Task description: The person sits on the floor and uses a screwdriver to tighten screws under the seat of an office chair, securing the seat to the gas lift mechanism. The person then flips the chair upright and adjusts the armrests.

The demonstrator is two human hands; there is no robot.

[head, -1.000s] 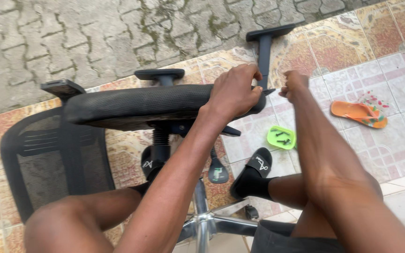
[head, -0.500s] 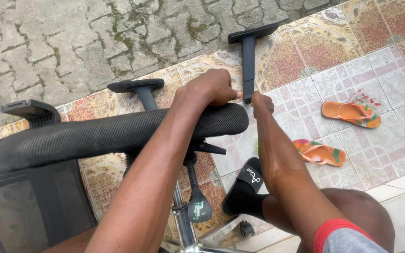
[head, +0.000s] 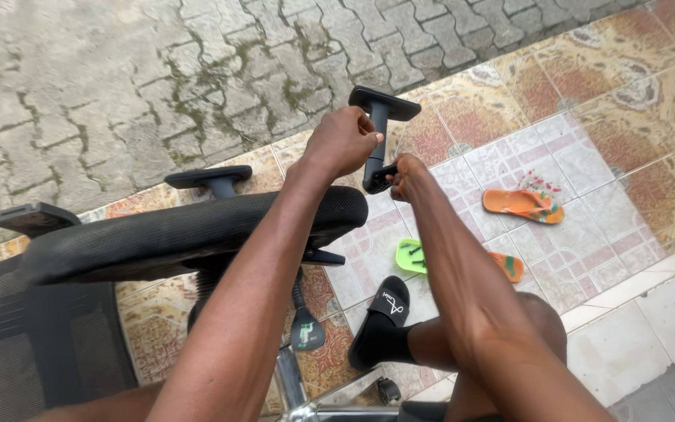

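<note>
Armrest [head: 379, 125], black and upright, stands past the far right end of the tipped office chair's seat [head: 189, 234]. Our left hand [head: 341, 141] curls its fingers around the post; our right hand [head: 408, 173] pinches its lower bracket. Orange flip-flops [head: 523, 203] lie on tiles to the right.

Your left hand [head: 341, 142] is sitting just left of the armrest post [head: 377, 144], and your right hand [head: 409, 176] is sitting just right of its lower end. The chair seat [head: 189, 234] is lying on its side below and left of both hands. Another armrest [head: 208, 178] is standing behind the seat. A slide sandal [head: 384, 312] is lying on the tiled floor [head: 587, 117] beneath your right forearm, with flip-flops [head: 523, 204] lying farther right.
</note>
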